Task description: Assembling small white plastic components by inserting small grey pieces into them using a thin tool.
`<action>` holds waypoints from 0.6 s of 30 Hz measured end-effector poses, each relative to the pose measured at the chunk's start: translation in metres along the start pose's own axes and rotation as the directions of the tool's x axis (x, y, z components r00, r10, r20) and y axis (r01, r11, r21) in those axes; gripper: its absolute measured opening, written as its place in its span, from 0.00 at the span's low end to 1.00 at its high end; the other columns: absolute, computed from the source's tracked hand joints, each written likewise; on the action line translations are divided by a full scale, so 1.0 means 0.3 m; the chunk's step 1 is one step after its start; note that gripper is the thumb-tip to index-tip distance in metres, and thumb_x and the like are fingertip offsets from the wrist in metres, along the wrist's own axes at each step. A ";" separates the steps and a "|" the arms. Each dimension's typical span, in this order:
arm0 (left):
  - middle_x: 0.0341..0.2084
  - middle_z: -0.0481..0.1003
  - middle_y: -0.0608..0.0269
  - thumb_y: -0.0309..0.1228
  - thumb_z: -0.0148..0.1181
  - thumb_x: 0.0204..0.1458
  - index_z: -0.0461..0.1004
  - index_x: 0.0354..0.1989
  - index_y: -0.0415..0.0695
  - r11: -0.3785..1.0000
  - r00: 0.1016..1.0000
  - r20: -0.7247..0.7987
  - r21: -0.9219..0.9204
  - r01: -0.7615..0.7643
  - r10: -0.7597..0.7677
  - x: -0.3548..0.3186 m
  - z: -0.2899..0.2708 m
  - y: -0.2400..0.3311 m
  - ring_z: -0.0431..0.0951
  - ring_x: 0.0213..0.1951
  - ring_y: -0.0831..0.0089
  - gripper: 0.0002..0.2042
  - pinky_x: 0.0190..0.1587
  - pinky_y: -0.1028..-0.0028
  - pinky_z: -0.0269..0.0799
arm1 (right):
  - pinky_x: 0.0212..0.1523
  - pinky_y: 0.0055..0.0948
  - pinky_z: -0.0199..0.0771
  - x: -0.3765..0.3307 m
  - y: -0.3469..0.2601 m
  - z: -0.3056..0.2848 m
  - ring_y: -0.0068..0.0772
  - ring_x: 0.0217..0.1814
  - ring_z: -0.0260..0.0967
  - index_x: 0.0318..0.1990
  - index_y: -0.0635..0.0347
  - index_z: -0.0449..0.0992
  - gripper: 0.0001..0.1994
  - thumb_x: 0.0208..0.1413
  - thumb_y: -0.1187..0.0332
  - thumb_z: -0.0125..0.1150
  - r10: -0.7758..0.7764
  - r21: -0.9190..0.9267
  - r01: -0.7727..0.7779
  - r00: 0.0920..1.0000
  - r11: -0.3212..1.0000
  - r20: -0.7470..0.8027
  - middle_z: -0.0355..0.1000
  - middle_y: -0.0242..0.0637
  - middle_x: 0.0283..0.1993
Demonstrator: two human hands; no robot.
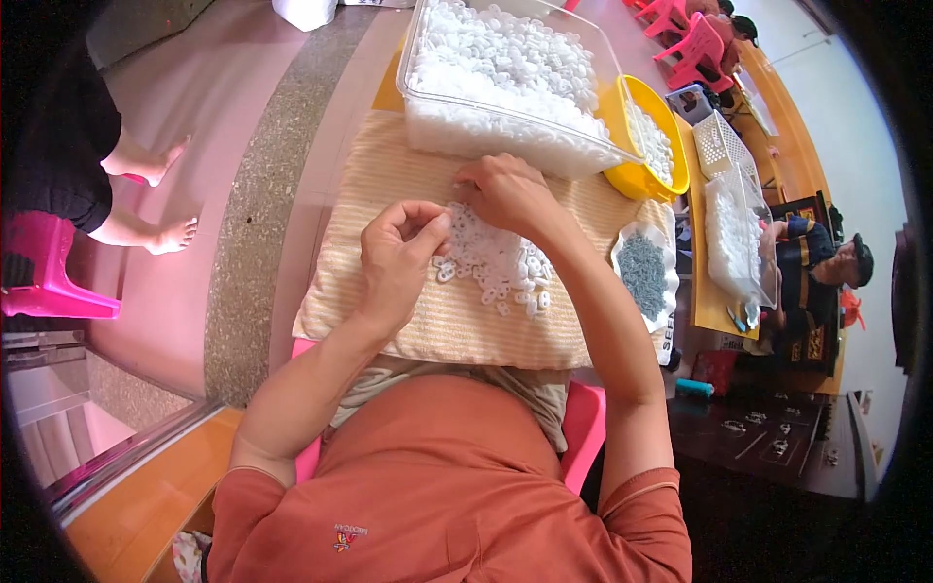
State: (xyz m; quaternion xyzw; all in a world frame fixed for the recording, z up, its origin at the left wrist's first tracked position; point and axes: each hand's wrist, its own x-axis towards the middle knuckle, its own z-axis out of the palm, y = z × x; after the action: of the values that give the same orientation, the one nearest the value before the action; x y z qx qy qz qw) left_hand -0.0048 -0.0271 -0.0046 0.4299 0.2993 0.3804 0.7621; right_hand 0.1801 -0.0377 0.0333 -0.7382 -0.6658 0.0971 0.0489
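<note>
A loose pile of small white plastic pieces with holes (pixel 486 253) lies on a striped beige cloth (pixel 389 160) in front of me. At its left edge my left hand (pixel 400 253) is closed, thumb and index finger pinched together; whatever sits between the tips is too small to name. My right hand (pixel 513 194) reaches over the far side of the pile with its fingers bent inward and closed. Its palm faces down, hiding part of the pieces and anything between the fingertips. The two hands are apart.
Beyond the pile stands a clear plastic bin (pixel 520 119) full of white pieces, beside a yellow basin (pixel 671 131) holding more. Small grey parts (pixel 641 272) lie on a white sheet at right. A pink stool (pixel 49 267) and another person's bare feet (pixel 173 235) are at left.
</note>
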 end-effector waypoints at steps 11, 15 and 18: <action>0.25 0.74 0.67 0.24 0.60 0.53 0.74 0.33 0.38 1.000 0.999 -0.025 -0.014 -0.024 0.023 -0.002 0.014 0.008 0.73 0.26 0.83 0.03 0.31 0.82 0.72 | 0.30 0.36 0.70 -0.127 0.016 -0.010 0.41 0.27 0.72 0.32 0.61 0.78 0.06 0.49 0.69 0.62 -0.012 0.252 0.097 0.947 0.963 -0.320 0.74 0.42 0.28; 0.25 0.75 0.67 0.23 0.60 0.53 0.75 0.33 0.38 1.000 1.000 -0.015 -0.012 -0.023 0.023 -0.011 0.016 0.003 0.73 0.27 0.83 0.03 0.31 0.82 0.72 | 0.21 0.21 0.63 -0.256 0.023 -0.054 0.17 0.20 0.64 0.32 0.65 0.77 0.05 0.50 0.72 0.63 0.173 0.454 -0.057 0.960 0.889 -0.219 0.70 0.31 0.20; 0.26 0.75 0.67 0.23 0.60 0.53 0.75 0.34 0.38 1.000 1.000 0.008 0.003 -0.007 0.007 -0.025 0.025 0.002 0.73 0.28 0.83 0.03 0.32 0.82 0.71 | 0.20 0.16 0.58 -0.335 0.063 -0.025 0.10 0.20 0.60 0.31 0.66 0.77 0.05 0.50 0.74 0.64 0.226 0.583 -0.016 0.930 0.812 -0.289 0.68 0.25 0.18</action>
State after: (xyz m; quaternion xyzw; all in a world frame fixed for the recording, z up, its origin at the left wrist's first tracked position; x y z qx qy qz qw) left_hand -0.0030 -0.0365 0.0003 0.4336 0.2951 0.3809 0.7615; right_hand 0.1907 -0.1391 0.0448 -0.7361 -0.5377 0.1642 0.3769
